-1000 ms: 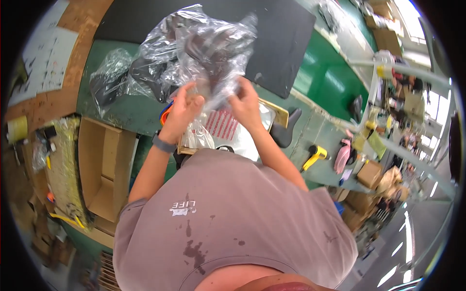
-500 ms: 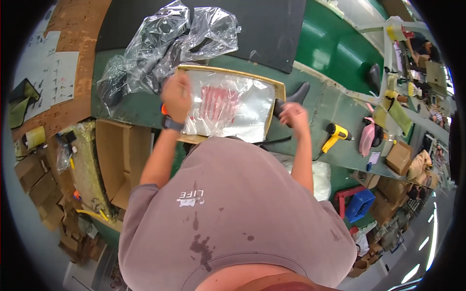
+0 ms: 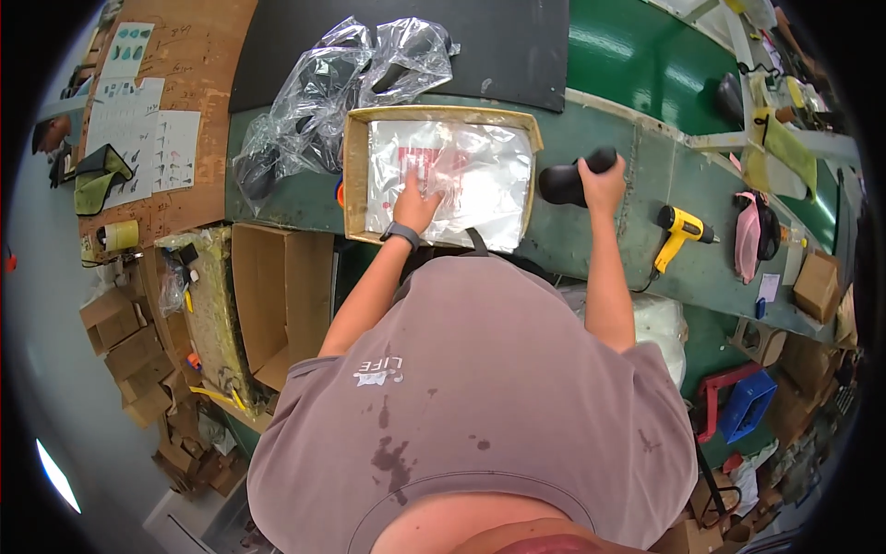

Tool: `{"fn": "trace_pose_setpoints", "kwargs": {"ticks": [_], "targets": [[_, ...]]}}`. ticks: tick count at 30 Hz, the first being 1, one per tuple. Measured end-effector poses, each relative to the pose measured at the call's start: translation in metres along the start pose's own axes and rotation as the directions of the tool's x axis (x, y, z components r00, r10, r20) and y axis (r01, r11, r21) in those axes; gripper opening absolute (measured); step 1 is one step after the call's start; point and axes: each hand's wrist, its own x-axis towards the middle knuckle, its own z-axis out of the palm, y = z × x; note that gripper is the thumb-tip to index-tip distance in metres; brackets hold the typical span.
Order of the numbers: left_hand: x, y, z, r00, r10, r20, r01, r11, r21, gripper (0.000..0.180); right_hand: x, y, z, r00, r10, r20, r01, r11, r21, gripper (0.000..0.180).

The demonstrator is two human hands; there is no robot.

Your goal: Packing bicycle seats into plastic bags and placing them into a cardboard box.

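A clear plastic bag with a red print (image 3: 461, 175) lies flat in a shallow cardboard tray (image 3: 353, 175) on the green bench. My left hand (image 3: 415, 205) presses down on the bag near its lower left, fingers spread. My right hand (image 3: 604, 175) is closed around a black handheld tool (image 3: 565, 180) that rests on the bench just right of the tray.
A heap of crumpled clear bags with dark items (image 3: 332, 88) lies left of and behind the tray, against a black mat (image 3: 498, 46). A yellow heat gun (image 3: 678, 233) sits to the right. An open cardboard box (image 3: 277, 295) stands below the bench on the left.
The bag, held up in both hands a second ago, now lies flat in the tray. My right hand has moved right and gripped the black tool; my left hand stays on the bag.
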Motion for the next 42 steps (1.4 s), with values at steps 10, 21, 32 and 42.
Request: {"fn": "trace_pose_setpoints", "kwargs": {"ticks": [10, 21, 32, 42], "targets": [[-0.020, -0.019, 0.071, 0.975, 0.192, -0.112, -0.059, 0.708, 0.704, 0.028, -0.220, 0.190, -0.143, 0.979, 0.152, 0.137, -0.142, 0.986, -0.083, 0.082], [-0.020, -0.032, 0.014, 0.988, -0.153, 0.034, 0.074, 0.647, 0.759, 0.033, -0.165, 0.199, -0.127, 0.541, 0.303, 0.784, -0.638, 0.756, 0.148, 0.048], [-0.056, -0.007, -0.050, 0.938, 0.329, -0.113, -0.303, 0.932, 0.200, 0.016, -0.195, 0.106, -0.164, 0.750, 0.328, 0.574, -0.606, 0.689, 0.399, 0.045], [-0.100, -0.013, -0.129, 0.956, 0.141, -0.259, -0.292, 0.568, -0.769, 0.016, -0.319, -0.075, -0.178, 0.862, -0.082, 0.501, -0.426, 0.417, 0.802, 0.043]]}}
